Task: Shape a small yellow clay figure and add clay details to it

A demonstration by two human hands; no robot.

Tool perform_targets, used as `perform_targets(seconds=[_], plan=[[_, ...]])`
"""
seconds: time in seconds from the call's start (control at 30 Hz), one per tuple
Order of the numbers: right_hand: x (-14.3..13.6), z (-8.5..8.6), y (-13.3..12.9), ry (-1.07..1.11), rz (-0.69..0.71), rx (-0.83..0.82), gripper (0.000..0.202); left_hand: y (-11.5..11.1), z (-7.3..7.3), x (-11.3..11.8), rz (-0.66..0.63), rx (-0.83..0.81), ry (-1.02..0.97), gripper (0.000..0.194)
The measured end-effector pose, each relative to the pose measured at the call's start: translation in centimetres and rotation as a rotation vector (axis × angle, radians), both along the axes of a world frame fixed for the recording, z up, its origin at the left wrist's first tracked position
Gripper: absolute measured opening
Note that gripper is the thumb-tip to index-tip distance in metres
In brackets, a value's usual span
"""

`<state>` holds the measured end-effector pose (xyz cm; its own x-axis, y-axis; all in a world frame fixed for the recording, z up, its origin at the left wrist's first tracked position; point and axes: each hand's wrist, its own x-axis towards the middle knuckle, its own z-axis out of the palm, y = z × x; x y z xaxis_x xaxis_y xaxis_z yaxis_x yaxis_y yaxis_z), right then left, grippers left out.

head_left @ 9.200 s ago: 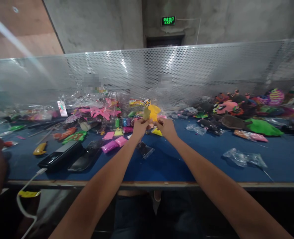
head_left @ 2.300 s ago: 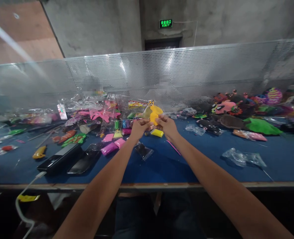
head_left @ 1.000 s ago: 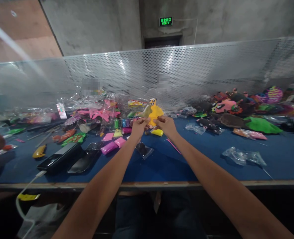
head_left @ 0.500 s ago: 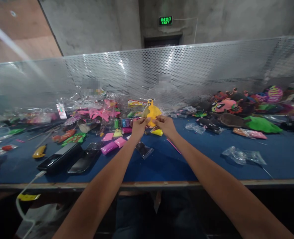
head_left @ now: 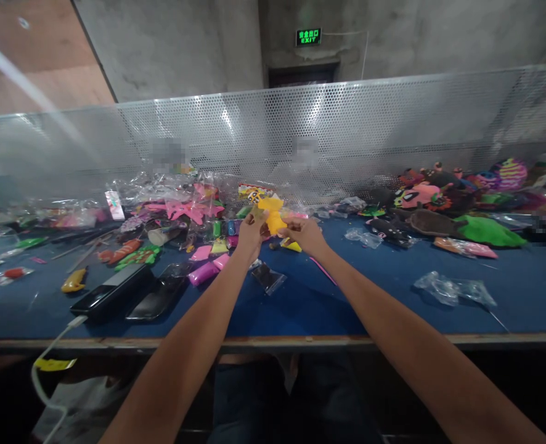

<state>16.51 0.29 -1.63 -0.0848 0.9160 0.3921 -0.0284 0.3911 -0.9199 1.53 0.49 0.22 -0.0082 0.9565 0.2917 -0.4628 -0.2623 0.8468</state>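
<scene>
A yellow figure [head_left: 273, 213] with black-and-white eyes at its upper left end is held tilted to the left above the blue table. My left hand [head_left: 253, 232] has its fingers closed on the figure's left side. With its fingertips pinched, my right hand [head_left: 306, 235] grips the figure's lower right end. Beneath the hands lie a small yellow packet [head_left: 293, 246] and a black packet [head_left: 268, 279]. Pink and purple packets [head_left: 203, 272] are to the left of my left forearm.
A black device [head_left: 111, 293] with a white cable and a dark phone [head_left: 158, 296] lie at the left front. Soft toys [head_left: 423, 197] stand at the right back, clear plastic bags [head_left: 453, 288] at the right. A perforated metal screen [head_left: 236, 129] stands behind.
The yellow figure has tipped to the left, its eyed end now lower and further left. My left hand has moved slightly left with it. At the left edge, another person's arm has drawn back.
</scene>
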Motion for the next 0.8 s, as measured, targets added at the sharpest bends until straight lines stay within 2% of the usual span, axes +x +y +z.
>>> perform_targets(seconds=[0.17,0.3,0.43,0.6,0.7,0.8], plan=[[0.39,0.07,0.16,-0.038,-0.062,0.038,0.037,-0.24,0.06,0.00,-0.058,-0.012,0.007,0.039],[0.42,0.03,0.19,-0.026,-0.036,0.113,0.044,-0.22,0.09,-0.04,-0.039,-0.003,0.001,0.038],[0.48,0.14,0.10,-0.018,-0.104,0.155,0.040,-0.13,0.05,-0.11,-0.020,-0.003,-0.001,0.039],[0.73,0.42,-0.18,-0.050,-0.167,0.177,0.031,-0.02,-0.14,-0.12,-0.115,0.006,0.040,0.039],[0.50,0.34,-0.23,0.034,-0.202,0.155,0.037,0.08,-0.18,-0.06,-0.085,0.011,0.016,0.042],[0.10,0.07,-0.18,0.076,-0.241,0.118,0.035,0.09,-0.14,0.03,-0.033,0.020,-0.016,0.046]])
